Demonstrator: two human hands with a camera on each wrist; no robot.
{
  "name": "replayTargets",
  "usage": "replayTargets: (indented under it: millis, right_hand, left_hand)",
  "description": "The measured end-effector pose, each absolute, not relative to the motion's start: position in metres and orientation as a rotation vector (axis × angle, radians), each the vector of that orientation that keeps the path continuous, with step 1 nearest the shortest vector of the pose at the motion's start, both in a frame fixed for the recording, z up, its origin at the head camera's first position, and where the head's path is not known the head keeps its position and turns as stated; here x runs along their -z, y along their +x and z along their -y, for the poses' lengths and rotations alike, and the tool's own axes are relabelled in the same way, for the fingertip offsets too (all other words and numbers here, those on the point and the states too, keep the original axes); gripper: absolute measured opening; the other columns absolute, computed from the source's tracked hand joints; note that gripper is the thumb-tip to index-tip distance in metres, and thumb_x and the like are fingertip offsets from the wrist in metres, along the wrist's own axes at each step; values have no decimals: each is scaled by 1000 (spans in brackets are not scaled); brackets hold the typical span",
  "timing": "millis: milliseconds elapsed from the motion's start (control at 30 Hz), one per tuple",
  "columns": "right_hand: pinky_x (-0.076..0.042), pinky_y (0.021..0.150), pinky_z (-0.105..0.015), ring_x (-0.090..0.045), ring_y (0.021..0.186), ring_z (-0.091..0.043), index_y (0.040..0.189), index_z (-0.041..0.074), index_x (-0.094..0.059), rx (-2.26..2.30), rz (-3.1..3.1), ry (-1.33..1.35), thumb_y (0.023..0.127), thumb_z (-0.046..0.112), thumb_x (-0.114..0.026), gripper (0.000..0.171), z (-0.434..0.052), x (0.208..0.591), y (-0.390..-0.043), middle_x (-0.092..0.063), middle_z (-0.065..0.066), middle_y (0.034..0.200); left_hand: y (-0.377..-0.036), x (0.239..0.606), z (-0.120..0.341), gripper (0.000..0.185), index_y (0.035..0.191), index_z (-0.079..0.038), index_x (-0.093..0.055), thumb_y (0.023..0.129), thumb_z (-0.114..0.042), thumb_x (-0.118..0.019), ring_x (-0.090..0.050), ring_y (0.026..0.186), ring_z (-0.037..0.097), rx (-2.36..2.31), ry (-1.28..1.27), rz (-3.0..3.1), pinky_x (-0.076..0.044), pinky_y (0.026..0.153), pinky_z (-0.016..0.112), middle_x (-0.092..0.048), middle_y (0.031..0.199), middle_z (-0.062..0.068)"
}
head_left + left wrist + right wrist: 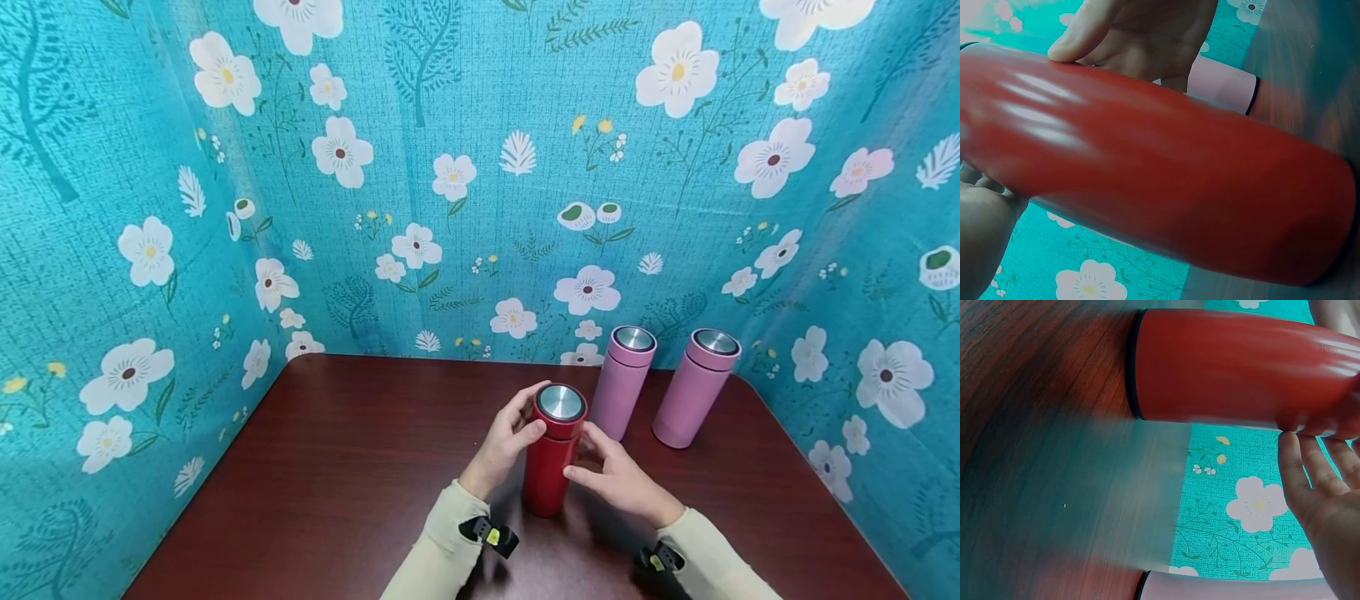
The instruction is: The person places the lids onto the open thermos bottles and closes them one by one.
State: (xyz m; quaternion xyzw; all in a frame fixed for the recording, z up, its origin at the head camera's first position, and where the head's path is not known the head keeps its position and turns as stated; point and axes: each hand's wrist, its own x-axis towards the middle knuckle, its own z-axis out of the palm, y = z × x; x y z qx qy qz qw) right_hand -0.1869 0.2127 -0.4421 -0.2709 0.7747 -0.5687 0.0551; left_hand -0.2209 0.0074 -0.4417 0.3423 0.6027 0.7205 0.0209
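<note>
A red thermos (546, 479) with a shiny metal disc on its lid stands upright on the table in the head view. My left hand (501, 450) grips it high on the left, thumb across the front of the lid and fingers reaching round behind. On the other side, my right hand (618, 479) touches the body with its thumb and fingertips, palm held away. The right wrist view shows those fingers (1316, 465) nearly straight, their tips at the red wall. Seen from the left wrist, the red thermos (1166, 169) fills the middle, its dark base on the wood.
Two pink thermoses stand behind to the right, one nearer (621, 387) and one farther right (693, 396). The dark wooden table (360, 467) meets a blue flowered cloth (450, 275) at its back and sides.
</note>
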Motion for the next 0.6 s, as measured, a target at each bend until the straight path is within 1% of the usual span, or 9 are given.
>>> replayTargets:
  millis: [100, 333, 467, 567, 600]
  right_hand:
    - [-40, 91, -60, -55, 111, -21, 140, 9, -36, 1729, -2345, -827, 88, 7, -65, 60, -213, 442, -187, -53, -13, 129]
    - [-43, 90, -56, -56, 110, -15, 140, 7, -34, 1695, -2364, -835, 88, 7, -65, 61, -214, 443, -188, -54, -13, 129]
    - [-42, 90, -57, -56, 110, -15, 140, 6, -35, 1701, -2359, -834, 88, 6, -65, 60, -214, 442, -188, -54, -13, 128]
    - [-44, 90, -55, -57, 110, -16, 140, 7, -35, 1697, -2366, -827, 88, 6, -65, 60, -213, 441, -187, -54, -13, 128]
    - [-44, 90, -55, -56, 110, -18, 140, 7, -35, 1694, -2371, -825, 88, 6, -65, 60, -213, 441, -187, -54, -13, 127]
  left_hand:
    - [-220, 439, -7, 59, 144, -6, -31, 94, -25, -55, -45, 121, 20, -2252, 1039, -1837, -40, 99, 38, -45, 136, 14]
    - [-208, 422, -7, 64, 139, 0, -32, 89, -19, -66, -50, 118, 21, -2237, 913, -1866, -44, 95, 34, -47, 134, 19]
    - [-211, 428, -8, 63, 139, -4, -34, 89, -21, -67, -49, 118, 21, -2256, 902, -1855, -43, 96, 34, -48, 133, 15]
    - [-218, 438, -10, 61, 139, -8, -36, 89, -26, -66, -48, 119, 19, -2274, 944, -1829, -40, 99, 35, -49, 132, 11]
    - [-219, 439, -10, 60, 139, -8, -37, 90, -28, -65, -47, 119, 19, -2274, 969, -1829, -39, 100, 35, -49, 132, 12]
